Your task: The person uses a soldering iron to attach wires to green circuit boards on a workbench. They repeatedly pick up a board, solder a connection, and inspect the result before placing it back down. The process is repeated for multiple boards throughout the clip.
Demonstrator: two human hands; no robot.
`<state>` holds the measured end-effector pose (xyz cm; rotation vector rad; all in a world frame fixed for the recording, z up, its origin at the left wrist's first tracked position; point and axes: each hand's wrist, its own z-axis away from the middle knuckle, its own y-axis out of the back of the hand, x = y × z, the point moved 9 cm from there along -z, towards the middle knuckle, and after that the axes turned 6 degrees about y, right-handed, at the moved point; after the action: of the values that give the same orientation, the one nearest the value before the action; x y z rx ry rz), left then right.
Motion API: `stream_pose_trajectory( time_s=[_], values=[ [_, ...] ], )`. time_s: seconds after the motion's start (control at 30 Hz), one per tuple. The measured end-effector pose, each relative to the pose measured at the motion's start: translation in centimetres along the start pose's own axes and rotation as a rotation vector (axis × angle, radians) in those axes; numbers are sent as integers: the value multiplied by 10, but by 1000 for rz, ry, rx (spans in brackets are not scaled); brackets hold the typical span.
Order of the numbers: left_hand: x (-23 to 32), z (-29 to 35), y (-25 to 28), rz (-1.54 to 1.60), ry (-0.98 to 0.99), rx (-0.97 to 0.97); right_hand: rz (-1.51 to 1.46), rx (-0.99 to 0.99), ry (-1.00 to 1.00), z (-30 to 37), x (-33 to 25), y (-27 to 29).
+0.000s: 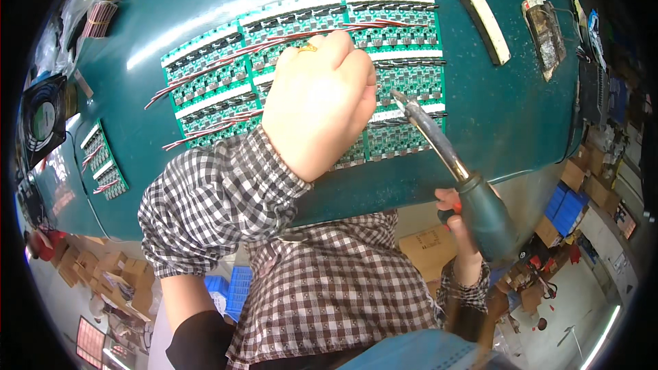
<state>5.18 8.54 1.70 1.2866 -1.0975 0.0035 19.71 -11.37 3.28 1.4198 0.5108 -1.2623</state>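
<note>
Green circuit boards lie in a joined block on the table, with white strips and rows of small black parts across them. Bundles of red, white and black wires rest over the rows. My left hand, with a ring on one finger, is closed over the middle of the boards; its fingertips and whatever they pinch are hidden. In my right hand is a soldering iron with a dark green handle. Its tip points at the boards, just right of my left hand; whether it touches cannot be made out.
A green mat covers the table. On the left are a small black fan and a separate small board strip. A pale curved bar and a dirty block-shaped piece lie right. Cardboard boxes stand on the floor.
</note>
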Motion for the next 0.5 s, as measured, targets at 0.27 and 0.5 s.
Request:
stream_pose_trajectory(
  time_s=[0.27, 0.5],
  values=[
    [3, -2, -5, -53, -39, 9, 230, -30, 108, -6, -15, 0],
    [2, -3, -4, -25, -32, -1, 297, -20, 179, -4, -21, -4]
  ],
)
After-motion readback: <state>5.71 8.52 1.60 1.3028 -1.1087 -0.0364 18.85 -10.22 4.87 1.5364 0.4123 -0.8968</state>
